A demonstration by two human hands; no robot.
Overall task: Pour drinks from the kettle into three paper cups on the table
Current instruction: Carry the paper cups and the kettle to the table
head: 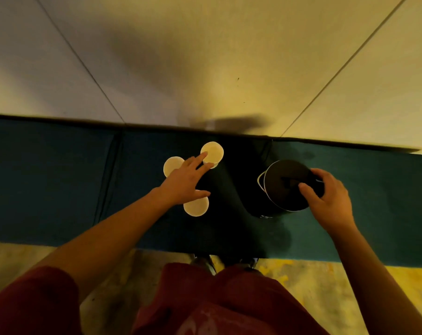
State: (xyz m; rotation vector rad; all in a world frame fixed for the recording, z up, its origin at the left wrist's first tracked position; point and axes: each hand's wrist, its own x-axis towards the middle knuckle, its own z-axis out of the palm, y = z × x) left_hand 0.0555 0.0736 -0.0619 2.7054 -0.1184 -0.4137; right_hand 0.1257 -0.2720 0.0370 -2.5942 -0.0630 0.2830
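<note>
Head view: dim, teal table (60,189).
Left hand (183,182): fingers spread, fingertips on far paper cup (213,153).
Right hand (330,201): fingers curled round kettle (285,184) handle.

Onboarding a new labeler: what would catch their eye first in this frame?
Three pale paper cups stand out in a cluster on the dark teal table, with the left hand spread over them, fingers straight, fingertips at the far cup's rim. To their right sits the dark kettle, the right hand curled round its handle.
</note>
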